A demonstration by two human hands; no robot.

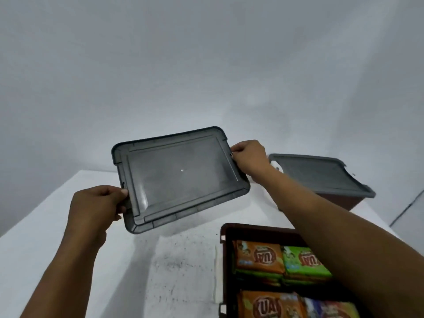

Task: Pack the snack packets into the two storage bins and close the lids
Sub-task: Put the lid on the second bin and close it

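I hold a grey translucent lid (181, 177) in the air above the white table, its underside turned toward me. My left hand (98, 207) grips its near left edge and my right hand (250, 157) grips its far right edge. Below my right forearm stands an open brown bin (223, 253) filled with orange, green and blue snack packets (259, 258). A second brown bin (339, 200) sits at the far right with a grey lid (321, 175) lying on top of it.
The white table (57, 226) ends at the wall behind and drops off at its left edge. A speckled grey patch (183, 260) marks the surface left of the open bin. A dark line runs down the wall at the far right.
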